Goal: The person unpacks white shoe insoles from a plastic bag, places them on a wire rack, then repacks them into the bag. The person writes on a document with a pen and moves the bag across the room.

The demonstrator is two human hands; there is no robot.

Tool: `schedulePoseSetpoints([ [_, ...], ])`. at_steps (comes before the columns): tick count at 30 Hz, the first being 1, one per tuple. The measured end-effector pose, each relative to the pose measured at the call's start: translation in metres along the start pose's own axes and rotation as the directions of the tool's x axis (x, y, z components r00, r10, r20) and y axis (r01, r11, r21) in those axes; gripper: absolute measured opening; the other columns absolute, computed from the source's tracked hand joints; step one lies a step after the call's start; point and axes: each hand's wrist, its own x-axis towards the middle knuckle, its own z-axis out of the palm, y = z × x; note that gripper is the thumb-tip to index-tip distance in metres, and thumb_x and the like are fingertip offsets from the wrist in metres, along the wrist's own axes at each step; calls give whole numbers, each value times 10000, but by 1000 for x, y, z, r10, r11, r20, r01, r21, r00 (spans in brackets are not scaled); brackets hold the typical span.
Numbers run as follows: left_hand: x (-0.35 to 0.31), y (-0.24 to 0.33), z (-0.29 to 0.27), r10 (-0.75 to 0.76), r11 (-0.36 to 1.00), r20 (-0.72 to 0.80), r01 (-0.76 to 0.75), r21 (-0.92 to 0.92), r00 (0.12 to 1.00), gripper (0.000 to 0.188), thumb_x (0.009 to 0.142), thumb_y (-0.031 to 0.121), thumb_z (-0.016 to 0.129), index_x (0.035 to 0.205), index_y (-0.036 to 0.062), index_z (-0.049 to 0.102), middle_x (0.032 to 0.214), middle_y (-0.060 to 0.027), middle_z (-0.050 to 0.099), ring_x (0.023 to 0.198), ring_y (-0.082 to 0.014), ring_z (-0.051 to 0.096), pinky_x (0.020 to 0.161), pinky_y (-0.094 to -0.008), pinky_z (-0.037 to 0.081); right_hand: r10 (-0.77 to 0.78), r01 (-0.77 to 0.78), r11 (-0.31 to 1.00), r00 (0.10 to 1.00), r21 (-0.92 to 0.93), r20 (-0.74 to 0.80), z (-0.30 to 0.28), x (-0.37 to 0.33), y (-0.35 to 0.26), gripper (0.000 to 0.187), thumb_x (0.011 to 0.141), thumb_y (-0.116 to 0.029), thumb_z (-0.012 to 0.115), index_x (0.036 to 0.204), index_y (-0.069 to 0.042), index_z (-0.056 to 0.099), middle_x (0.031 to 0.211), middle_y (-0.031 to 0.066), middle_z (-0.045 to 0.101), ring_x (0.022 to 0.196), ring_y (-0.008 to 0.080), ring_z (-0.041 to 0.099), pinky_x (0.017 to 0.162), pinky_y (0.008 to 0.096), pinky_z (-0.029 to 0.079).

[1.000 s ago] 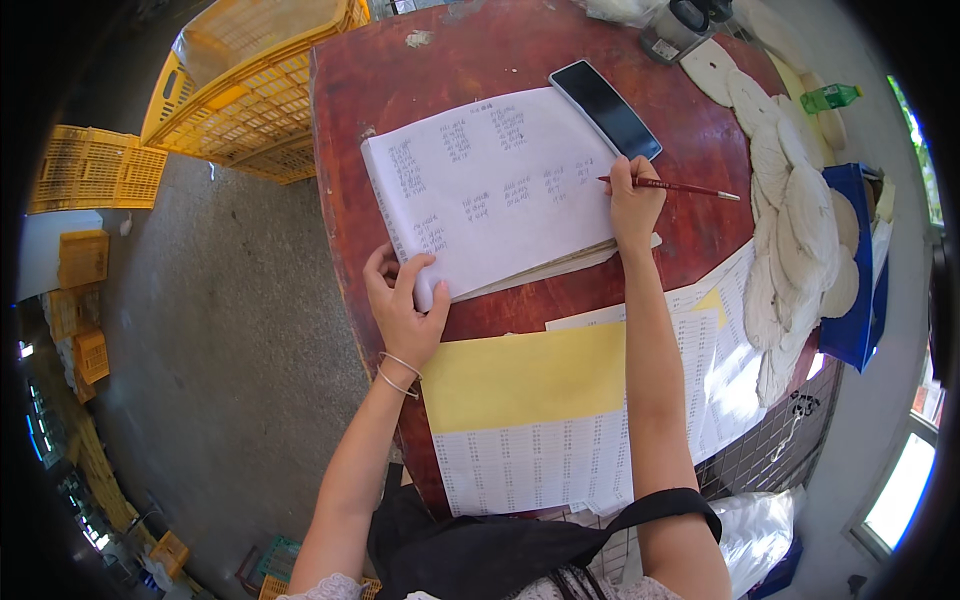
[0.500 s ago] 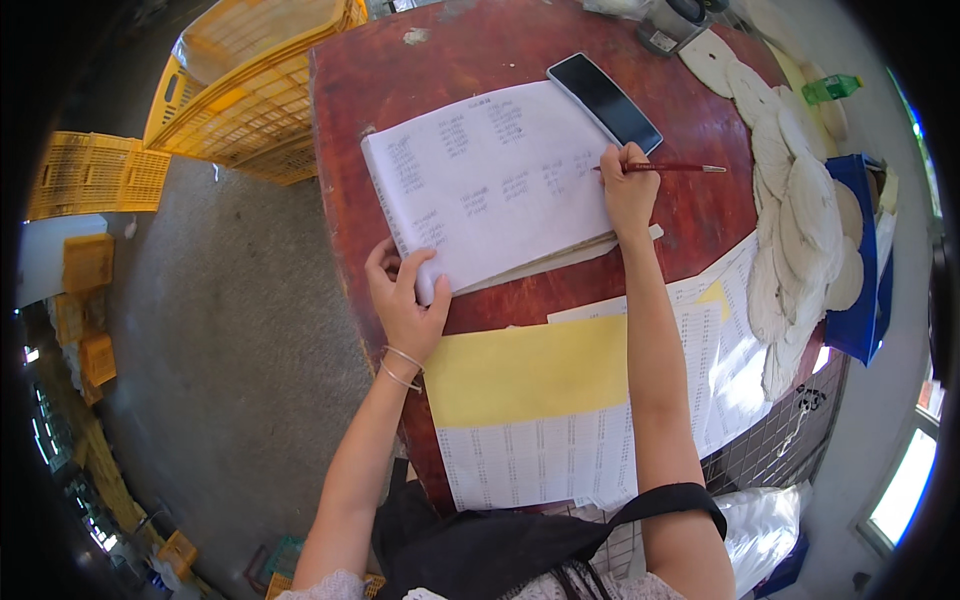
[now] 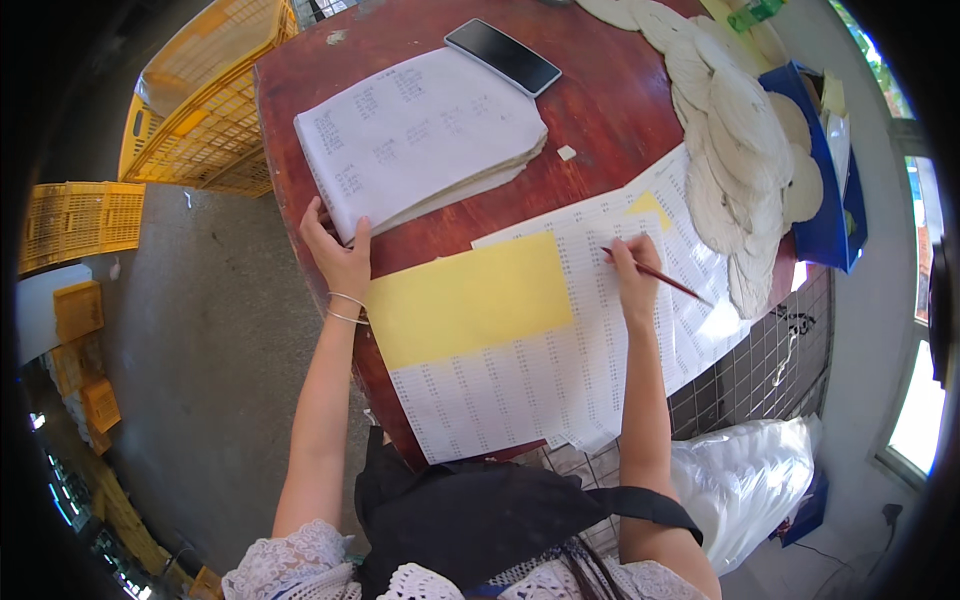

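A thick notebook (image 3: 415,175) lies open at a page of handwritten columns, its lower right leaves slightly fanned. At its lower left corner, my left hand (image 3: 338,250) grips it, thumb on the page and fingers round the left edge. My right hand (image 3: 635,275) pinches a dark red pen (image 3: 680,286), its tip over the printed sheets (image 3: 500,390). Those sheets carry rows of small figures and lie overlapped below the notebook. One bears a large yellow block (image 3: 470,300). Touching the notebook's upper right edge is a dark-screened phone (image 3: 505,57).
Overlapping pale round discs (image 3: 735,140) pile along the right side of the red table (image 3: 600,100), beside a blue bin (image 3: 825,170) and a green bottle (image 3: 756,14). A small white piece (image 3: 567,153) lies near the notebook. Yellow crates (image 3: 215,110) stand left; a clear plastic bag (image 3: 745,480) sits lower right.
My right hand, with the pen, has left the notebook page and come down over the printed sheets. My left hand stays at the notebook's corner. The whole view has shifted.
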Motion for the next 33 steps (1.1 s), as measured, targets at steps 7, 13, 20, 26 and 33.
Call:
schedulePoseSetpoints([
  [7,-3,-8,3,-40,999,11,40,-18,999,680,783,167,667,1321,-33,302,1233,-164,368,1039,-241,481,885,-351,428,-61,68,994,995,-88,78,28,15,3,366,911,-212,558,603,-34,472,514,31,528,479,82,449,472,267,360],
  [13,0,3,-5,-108,985,49,114,-132,993,683,764,143,656,1321,-25,300,1272,-178,350,1082,-276,466,932,-394,391,-163,171,974,984,-147,68,33,10,15,306,869,-167,591,616,-32,481,526,42,560,480,102,488,471,280,381],
  [20,-39,105,27,393,910,84,-401,109,916,414,758,142,625,1145,38,520,1228,-132,497,1174,-301,436,1020,-430,268,-160,166,981,985,-100,62,34,13,20,292,882,-133,566,629,-34,460,524,21,526,495,73,471,495,242,399],
  [26,-77,144,99,423,838,475,-533,119,771,359,700,184,693,1022,87,569,1022,-82,523,986,-252,493,857,-419,343,-189,198,961,980,-191,64,32,13,18,294,883,-126,559,624,-40,448,511,21,502,480,73,432,469,253,376],
  [33,-64,148,111,158,885,625,-390,253,764,288,702,239,732,886,97,562,929,-60,534,902,-245,505,764,-401,342,-205,213,961,977,-175,60,28,11,15,294,849,-130,602,619,-21,455,502,54,512,464,107,445,449,297,367],
])
